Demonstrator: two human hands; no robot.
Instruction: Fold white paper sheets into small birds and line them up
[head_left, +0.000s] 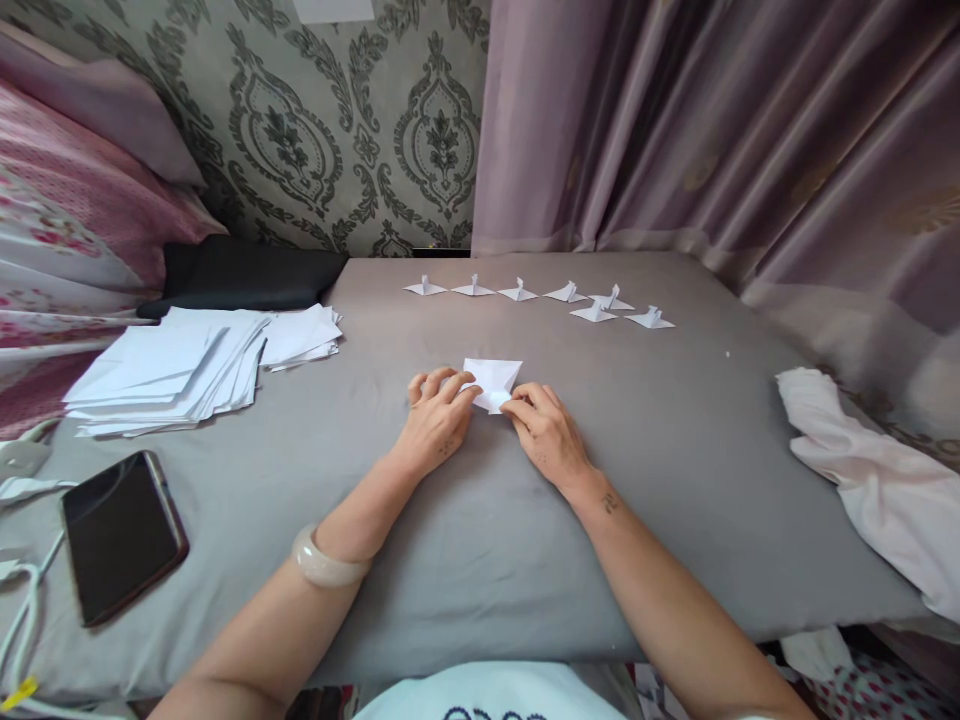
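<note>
A small white folded paper (493, 376) lies on the grey cloth between my hands, wide at its far edge and narrower toward me. My left hand (439, 412) has its thumb and fingertips closed on the paper's left side. At the near right corner, my right hand (547, 428) pinches the paper between thumb and bent fingers. Parts of the paper's lower edges are hidden under the fingertips. Beyond it, several folded paper birds (519, 290) stand in a loose row, with two of them (593, 312) (651, 318) set nearer to me on the right.
Stacks of white paper sheets (172, 370) lie at left, before a black flat case (255, 273). A phone (124, 535) and white cables (30, 600) occupy the near left. Pale pink cloth (862, 470) lies along the right edge; curtains (570, 130) hang behind.
</note>
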